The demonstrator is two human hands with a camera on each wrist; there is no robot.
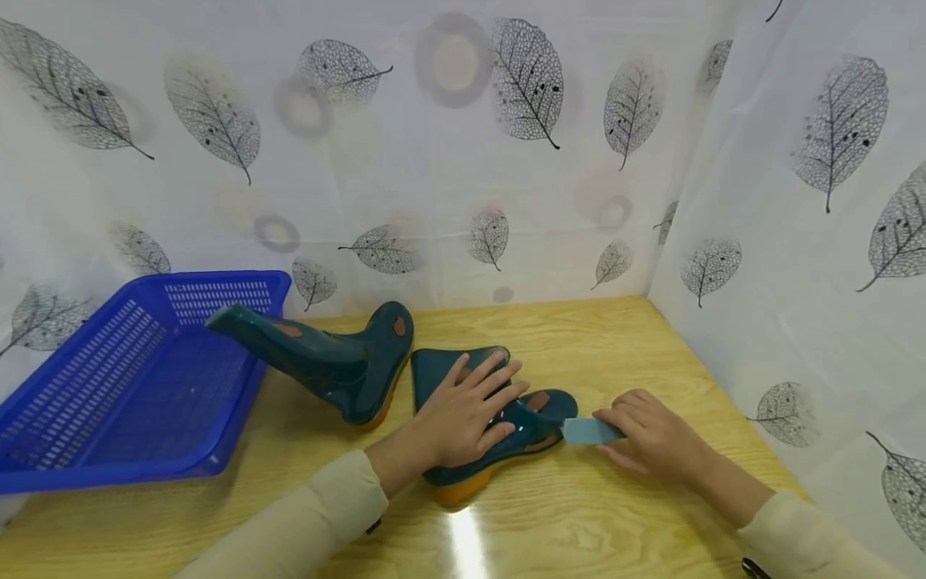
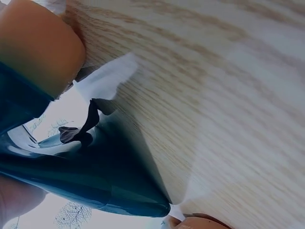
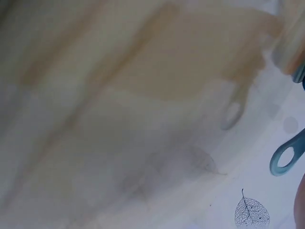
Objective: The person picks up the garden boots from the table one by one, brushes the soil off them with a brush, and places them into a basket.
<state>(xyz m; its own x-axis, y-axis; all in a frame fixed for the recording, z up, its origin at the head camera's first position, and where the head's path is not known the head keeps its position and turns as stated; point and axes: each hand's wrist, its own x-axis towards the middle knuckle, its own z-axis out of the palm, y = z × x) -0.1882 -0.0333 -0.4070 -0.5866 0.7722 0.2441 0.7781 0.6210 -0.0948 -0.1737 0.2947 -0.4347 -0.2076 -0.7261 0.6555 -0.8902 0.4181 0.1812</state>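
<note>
A dark green rubber boot (image 1: 432, 371) with an orange sole lies on its side on the table. My left hand (image 1: 463, 418) rests on its upper side, fingers spread and straight. In the left wrist view, the boot's orange heel (image 2: 38, 43) shows close up. My right hand (image 1: 654, 438) grips a light blue tool (image 1: 587, 431), whose flat end is right at the boot's toe. The right wrist view shows a looped handle end (image 3: 296, 143) on this tool. Its working side is hidden. Brown patches mark the boot near the toe.
A second dark green boot (image 1: 318, 362) lies to the left, its shaft reaching over the rim of a blue plastic basket (image 1: 239, 418). The wooden table (image 1: 579, 338) meets a white leaf-patterned sheet (image 1: 434, 177) at the back and right.
</note>
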